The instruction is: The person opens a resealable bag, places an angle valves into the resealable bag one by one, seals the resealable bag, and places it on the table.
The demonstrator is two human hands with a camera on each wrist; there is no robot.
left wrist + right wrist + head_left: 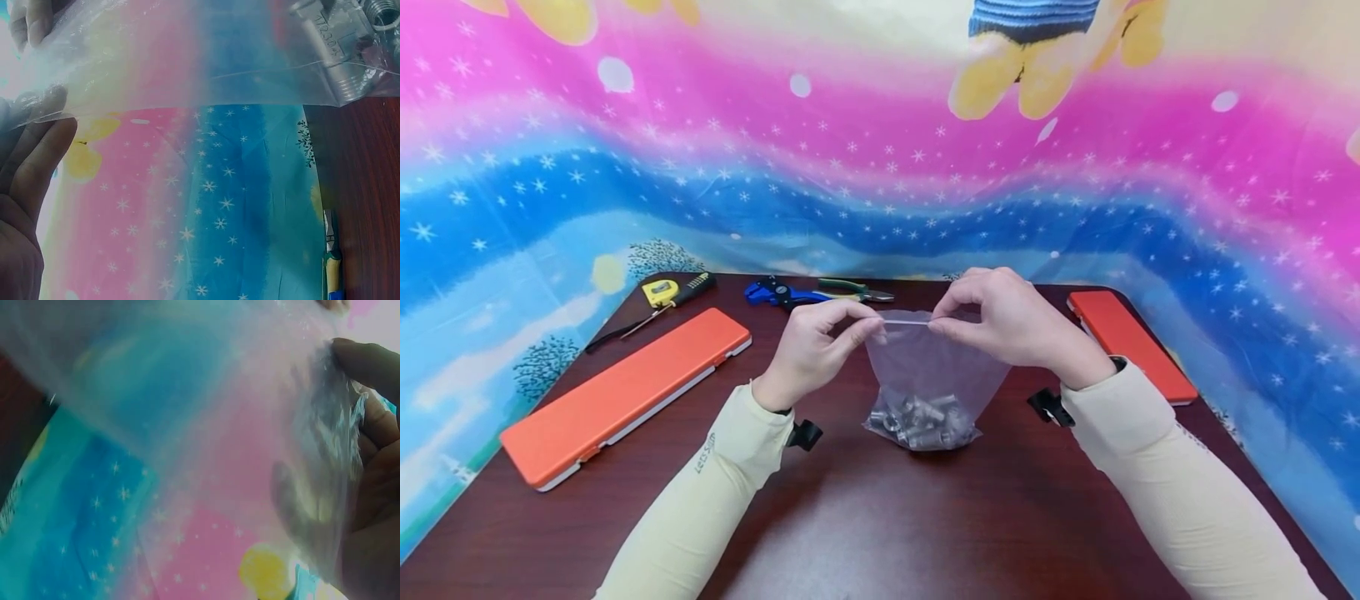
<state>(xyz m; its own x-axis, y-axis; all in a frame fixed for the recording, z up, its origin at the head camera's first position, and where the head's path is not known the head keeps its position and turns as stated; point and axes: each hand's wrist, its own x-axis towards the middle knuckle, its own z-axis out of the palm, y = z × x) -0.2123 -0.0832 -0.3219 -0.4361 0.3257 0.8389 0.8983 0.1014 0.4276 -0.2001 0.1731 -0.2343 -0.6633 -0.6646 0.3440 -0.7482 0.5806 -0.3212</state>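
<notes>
A clear plastic zip bag point(936, 358) hangs upright in the head view, with several silvery threaded metal fittings point(921, 421) gathered at its bottom. My left hand point(816, 346) pinches the top edge of the bag at its left corner between thumb and forefinger. Toward the other end of that edge, my right hand point(1007, 321) pinches it the same way, so the rim is stretched straight between them. In the left wrist view, handwriting shows on one metal fitting point(331, 47) through the plastic. The right wrist view has the film spread in front of the right fingers point(369, 362).
A long orange case point(628, 396) lies at the left, another orange case point(1131, 346) at the right. Along the back edge are a yellow tape measure point(660, 292), a screwdriver point(662, 310), a blue wire stripper point(782, 293) and pliers point(857, 290). A printed cloth point(880, 167) hangs behind the table.
</notes>
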